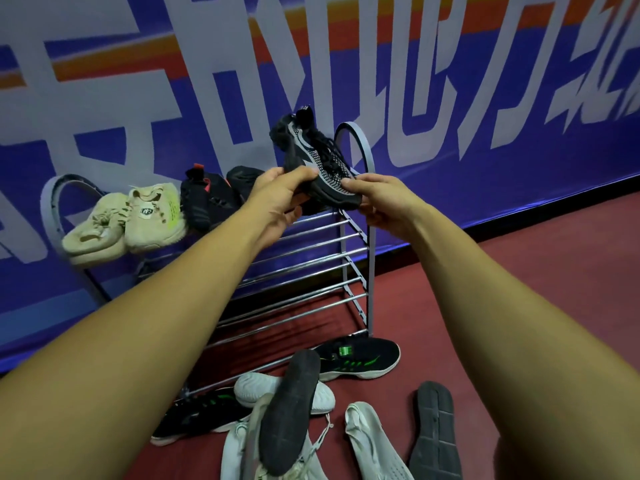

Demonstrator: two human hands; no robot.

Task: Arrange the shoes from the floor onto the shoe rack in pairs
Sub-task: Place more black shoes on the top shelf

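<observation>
A black and grey knit sneaker is held up over the right end of the shoe rack's top shelf. My left hand grips its sole near the heel side, and my right hand pinches its toe end. A beige pair and a black pair with red tabs sit on the top shelf to the left.
On the red floor below lie several loose shoes: two black ones with green marks, white ones, and two black ones sole-up. A blue banner wall runs behind the rack.
</observation>
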